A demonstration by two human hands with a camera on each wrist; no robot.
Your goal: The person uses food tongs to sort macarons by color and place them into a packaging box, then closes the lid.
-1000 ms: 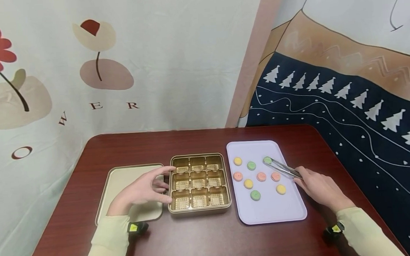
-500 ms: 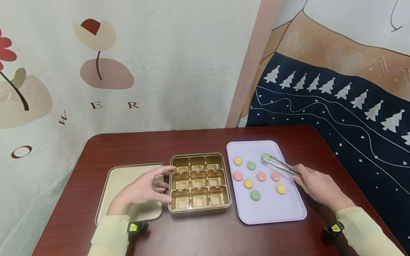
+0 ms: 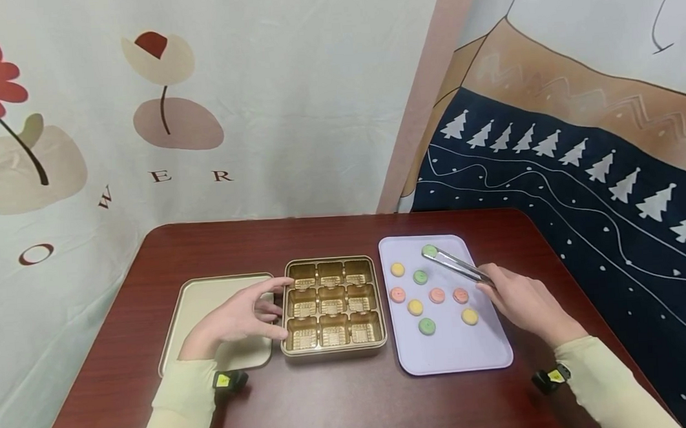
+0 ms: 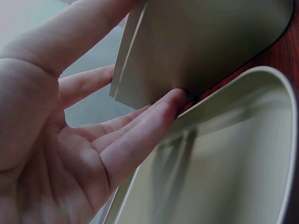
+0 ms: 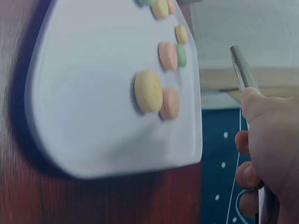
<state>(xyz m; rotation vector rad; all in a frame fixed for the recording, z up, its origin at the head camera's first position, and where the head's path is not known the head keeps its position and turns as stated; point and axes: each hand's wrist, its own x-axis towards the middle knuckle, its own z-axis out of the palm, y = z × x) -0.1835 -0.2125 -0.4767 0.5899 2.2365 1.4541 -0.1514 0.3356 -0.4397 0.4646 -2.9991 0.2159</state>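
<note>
My right hand (image 3: 524,298) grips metal tongs (image 3: 456,264), whose tips pinch a green macaron (image 3: 430,251) over the far part of the lilac tray (image 3: 461,353). In the right wrist view the tongs (image 5: 244,70) stand off the tray, and the pinched macaron cannot be made out. Several yellow, pink and green macarons lie on the tray, including a yellow macaron (image 5: 148,91). My left hand (image 3: 238,320) touches the left side of a gold compartment box (image 3: 335,351) with spread fingers (image 4: 140,133). Its compartments hold nothing.
A shallow beige tray or lid (image 3: 225,357) lies left of the box, partly under my left hand. All stand on a dark red wooden table (image 3: 341,408). Behind the table hang a pale printed cloth (image 3: 308,112) and a navy one with trees (image 3: 551,184).
My right hand and the tongs have moved left and away from me, taking the green macaron off its former spot on the tray. My left hand and the box have stayed put.
</note>
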